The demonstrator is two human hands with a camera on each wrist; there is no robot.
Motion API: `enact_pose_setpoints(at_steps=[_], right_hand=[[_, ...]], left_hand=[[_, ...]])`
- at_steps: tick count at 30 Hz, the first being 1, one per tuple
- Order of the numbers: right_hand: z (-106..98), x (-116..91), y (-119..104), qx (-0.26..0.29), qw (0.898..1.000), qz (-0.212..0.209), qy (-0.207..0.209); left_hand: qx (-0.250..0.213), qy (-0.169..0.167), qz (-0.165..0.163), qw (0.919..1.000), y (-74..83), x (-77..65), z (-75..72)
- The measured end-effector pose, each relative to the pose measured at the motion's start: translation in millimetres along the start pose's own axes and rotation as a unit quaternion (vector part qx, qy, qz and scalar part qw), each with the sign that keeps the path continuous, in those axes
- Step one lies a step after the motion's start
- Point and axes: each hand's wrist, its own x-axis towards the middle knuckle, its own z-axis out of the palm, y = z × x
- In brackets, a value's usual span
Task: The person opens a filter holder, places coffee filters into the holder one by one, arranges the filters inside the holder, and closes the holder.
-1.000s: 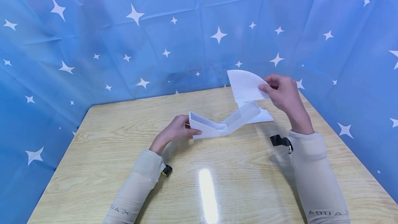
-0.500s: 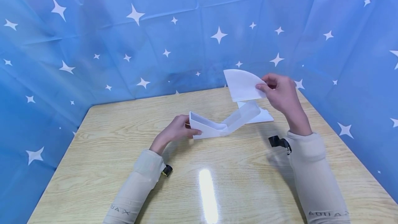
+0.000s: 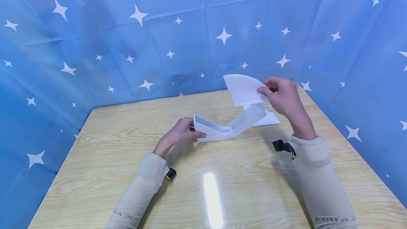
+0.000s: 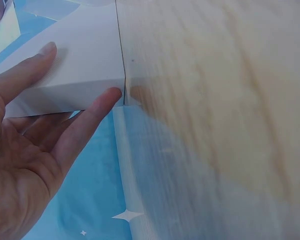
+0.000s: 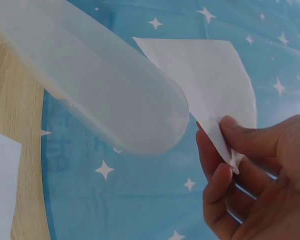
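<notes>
In the head view, a white box (image 3: 210, 134) with its translucent lid (image 3: 249, 118) swung back sits mid-table. My left hand (image 3: 182, 131) grips its near-left end, thumb on one side and fingers around the other, as the left wrist view also shows on the box wall (image 4: 80, 55). Above and behind the lid, my right hand (image 3: 284, 96) pinches a fan-shaped white coffee filter paper (image 3: 241, 89) at its corner. The right wrist view has this filter paper (image 5: 205, 75) partly behind the lid (image 5: 125, 95). More white paper (image 3: 268, 118) lies on the table beyond the lid, partly covered.
The wooden table (image 3: 121, 144) has a bright light reflection near its front. A blue star-printed cloth (image 3: 178, 38) hangs behind and along both sides. Black straps (image 3: 283, 146) show at both sleeves.
My right hand has carried the filter paper leftward and slightly down, toward the box. The left hand and the box have stayed still.
</notes>
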Motion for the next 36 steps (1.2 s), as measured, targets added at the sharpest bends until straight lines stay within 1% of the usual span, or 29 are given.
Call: enact_pose_setpoints(at_steps=[8, 13, 21, 36], right_hand=[[2.5, -0.3, 0.9, -0.006, 1.000, -0.015, -0.015], [3.6, -0.8, -0.4, -0.003, 1.000, -0.010, -0.026], [7.1, -0.2, -2.5, -0.008, 1.000, -0.012, -0.024], [11.5, -1.1, -6.8, 0.003, 0.999, -0.019, -0.028]], left_hand=[[-0.004, 0.003, -0.001, 1.0000, -0.2, 0.2, 0.8], [-0.006, 0.004, 0.000, 1.0000, 0.0, 0.0, 0.3], [-0.002, 0.001, 0.000, 1.0000, 1.1, -1.1, 0.3], [-0.002, -0.002, 0.002, 1.0000, 0.9, -0.8, 0.4]])
